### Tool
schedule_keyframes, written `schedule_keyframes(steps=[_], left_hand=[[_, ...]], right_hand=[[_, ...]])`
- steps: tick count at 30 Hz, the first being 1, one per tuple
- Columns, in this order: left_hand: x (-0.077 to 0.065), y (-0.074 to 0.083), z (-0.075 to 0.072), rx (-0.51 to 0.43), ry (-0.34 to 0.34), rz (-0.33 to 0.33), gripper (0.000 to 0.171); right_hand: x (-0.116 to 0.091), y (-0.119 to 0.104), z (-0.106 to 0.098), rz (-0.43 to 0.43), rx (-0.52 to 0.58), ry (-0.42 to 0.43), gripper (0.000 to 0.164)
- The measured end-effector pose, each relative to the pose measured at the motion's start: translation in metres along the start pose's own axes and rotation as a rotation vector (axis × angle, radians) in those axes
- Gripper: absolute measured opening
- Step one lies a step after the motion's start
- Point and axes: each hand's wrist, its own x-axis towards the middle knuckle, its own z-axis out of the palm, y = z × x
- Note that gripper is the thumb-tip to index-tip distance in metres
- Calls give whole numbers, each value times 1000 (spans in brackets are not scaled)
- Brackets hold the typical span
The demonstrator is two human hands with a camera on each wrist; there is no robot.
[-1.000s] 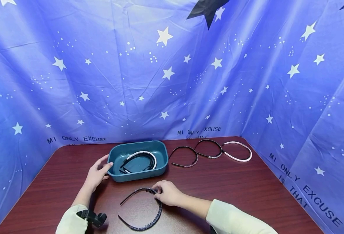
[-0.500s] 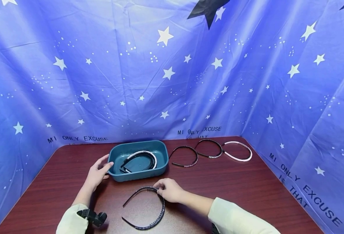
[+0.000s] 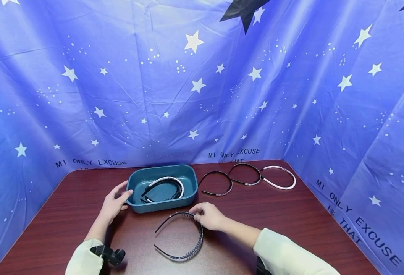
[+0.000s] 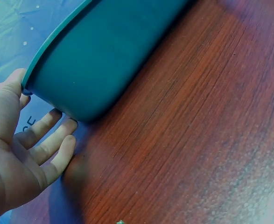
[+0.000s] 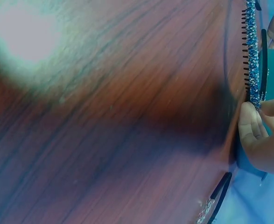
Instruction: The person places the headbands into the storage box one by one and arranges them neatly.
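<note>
My left hand [image 3: 114,202] holds the left end of a teal plastic box [image 3: 160,207]; in the left wrist view the thumb lies at its rim and other fingertips meet the outer wall. A white headband [image 3: 182,187] and black headband lie inside the box, overlapping. In front of the box, my right hand [image 3: 209,217] pinches a black headband [image 3: 201,242] by its far side, its two ends pointing left. Glittery sequins and a row of comb teeth show on this headband [image 5: 252,51] in the right wrist view.
Right of the box lie two black headbands with sparkly sections, one nearer [image 3: 231,185] and one farther [image 3: 260,177], then a white headband [image 3: 294,181]. A starry blue cloth [image 3: 167,84] hangs behind the dark red wooden table [image 3: 277,217] and along its sides.
The right hand has moved away from the body and to the right, carrying the black headband with it. The left hand and the box have stayed put.
</note>
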Motion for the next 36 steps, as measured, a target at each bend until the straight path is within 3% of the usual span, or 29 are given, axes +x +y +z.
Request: schedule_keyframes(steps=[21, 29, 36], left_hand=[[0, -1, 1, -8, 13, 16, 59], [0, -1, 0, -3, -3, 0, 60], [1, -1, -1, -3, 1, -1, 60]], right_hand=[[-2, 29, -33, 26, -59, 31, 17], [-3, 34, -49, 78, -9, 27, 18], [-3, 39, -63, 107, -68, 59, 17]])
